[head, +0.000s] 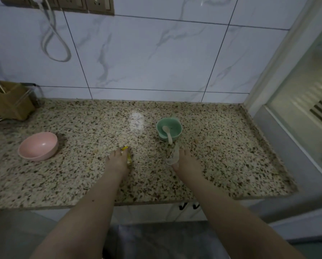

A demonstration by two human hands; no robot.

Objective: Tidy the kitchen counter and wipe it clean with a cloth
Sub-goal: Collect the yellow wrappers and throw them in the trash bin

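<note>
Left hand (119, 159) pinched a yellow wrapper (128, 155), right hand (184, 161) a clear wrapper (173, 156); both needed lifting cleanly off the table (231, 146).

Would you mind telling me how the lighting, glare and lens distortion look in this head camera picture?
Head view: dim, bluish light overall; one pale glare patch on the speckled granite counter left of the green ceramic bowl; wide-angle bending curves the counter's front edge and the white window frame; the clear plastic scrap by the right hand is soft and hard to read.
</note>
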